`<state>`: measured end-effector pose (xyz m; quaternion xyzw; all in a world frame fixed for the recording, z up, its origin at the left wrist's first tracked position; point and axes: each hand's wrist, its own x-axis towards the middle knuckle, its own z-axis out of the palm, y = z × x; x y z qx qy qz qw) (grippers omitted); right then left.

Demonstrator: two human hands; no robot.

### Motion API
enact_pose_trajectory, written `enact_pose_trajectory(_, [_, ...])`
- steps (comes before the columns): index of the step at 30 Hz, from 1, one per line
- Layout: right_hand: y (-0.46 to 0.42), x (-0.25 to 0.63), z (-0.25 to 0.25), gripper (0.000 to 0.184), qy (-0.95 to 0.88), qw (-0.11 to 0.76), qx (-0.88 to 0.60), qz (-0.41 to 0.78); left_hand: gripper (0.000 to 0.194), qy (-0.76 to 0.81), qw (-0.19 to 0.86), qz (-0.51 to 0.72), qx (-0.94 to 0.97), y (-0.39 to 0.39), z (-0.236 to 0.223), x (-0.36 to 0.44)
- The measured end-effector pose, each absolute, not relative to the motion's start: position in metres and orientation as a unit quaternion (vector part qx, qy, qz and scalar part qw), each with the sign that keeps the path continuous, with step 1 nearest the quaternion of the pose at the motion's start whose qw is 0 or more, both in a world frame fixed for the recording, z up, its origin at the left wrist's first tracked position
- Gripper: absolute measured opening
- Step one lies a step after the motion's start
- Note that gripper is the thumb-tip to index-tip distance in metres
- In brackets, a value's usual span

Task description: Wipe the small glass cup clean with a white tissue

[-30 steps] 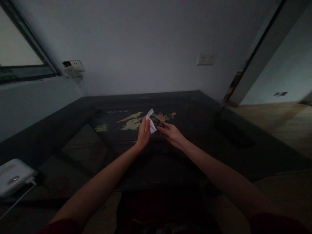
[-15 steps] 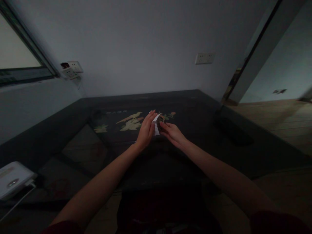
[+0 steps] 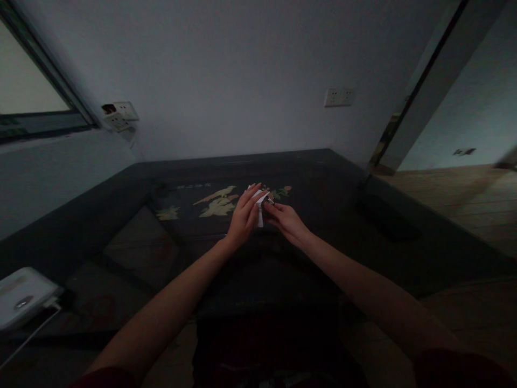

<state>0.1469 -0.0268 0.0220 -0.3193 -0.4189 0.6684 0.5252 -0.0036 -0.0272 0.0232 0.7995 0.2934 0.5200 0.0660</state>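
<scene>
In the head view my left hand (image 3: 243, 214) is closed on a white, paper-like piece (image 3: 262, 197), its fingers fairly straight and lying along the piece's left side. A pale part of it hangs below the fingers. My right hand (image 3: 288, 221) pinches a small dark object (image 3: 267, 201) with a shiny bit at its top, right up against the white piece. What kind of object it is I cannot make out in the dim light. Both hands meet over the middle of the dark table (image 3: 258, 280).
A bird-and-flower picture (image 3: 218, 203) decorates the tabletop beyond my hands. On the left sits a white device (image 3: 26, 296) with a cable. A long black object (image 3: 388, 218) lies on the right. Sockets (image 3: 339, 97) are on the wall behind.
The white piece has shifted and tilted in my left hand, its upper face now turned more toward me. Less of the dark object shows. My arms have barely moved.
</scene>
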Motion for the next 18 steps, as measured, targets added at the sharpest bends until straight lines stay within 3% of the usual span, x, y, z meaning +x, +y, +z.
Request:
enact_pose_trajectory(7, [-0.023,0.149,0.021,0.029,-0.427,0.524,-0.335,0.657,0.046,0.365,0.392,0.624,0.569,-0.016,0.009,0.001])
enact_pose_trajectory(11, [-0.023,0.15,0.021,0.03,-0.447,0.518,-0.323,0.654,0.037,0.368,0.542,0.634,0.411,-0.011,0.009,0.005])
enact_pose_trajectory(15, [-0.022,0.149,0.02,0.032,-0.44,0.511,-0.316,0.667,0.034,0.369,0.62,0.6,0.346,-0.015,0.016,0.011])
enact_pose_trajectory(18, [-0.022,0.148,0.019,0.034,-0.434,0.51,-0.314,0.673,0.036,0.378,0.589,0.608,0.375,-0.018,0.017,0.012])
